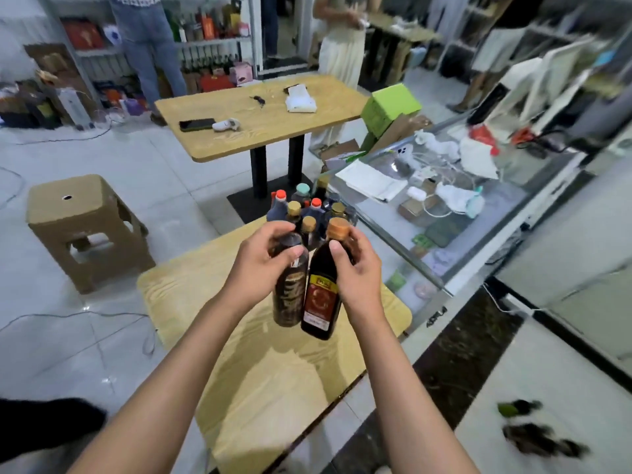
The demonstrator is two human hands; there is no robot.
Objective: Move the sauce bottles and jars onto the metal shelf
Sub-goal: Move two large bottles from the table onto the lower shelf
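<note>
Step in hand: picking up, I'd say, with two bottles taken off the small light wooden table (239,388) at once, one per hand.
Left hand: the left hand (263,265) has its fingers curled over the shoulder and cap of a dark plastic bottle with a brown patterned label (290,299), holding it upright.
Right hand: the right hand (359,271) grips the neck of a dark glass bottle with an orange cap and a red label (321,299), thumb laid across the front; this bottle tilts, its base swung toward the person.
Contact: the two bottles are side by side and look to be touching; whether either base is on the tabletop or just above it I cannot tell.
Remaining stock: a cluster of dark sauce bottles with red, gold and pale green caps (307,210) stands at the table's far end, just behind the hands.
Destination: a metal shelf with bottles and boxes (212,39) stands against the far wall, well apart; I can't be sure it is the one meant.
Obstacles: a larger wooden table on a black pedestal (260,114), a tan plastic stool (85,230) and a glass display counter (461,206) flank the way.
Next move: lift both clear of the cluster, straighten the tilted one, then carry them to the shelf.
Progress: early, judging by how many bottles wait.
</note>
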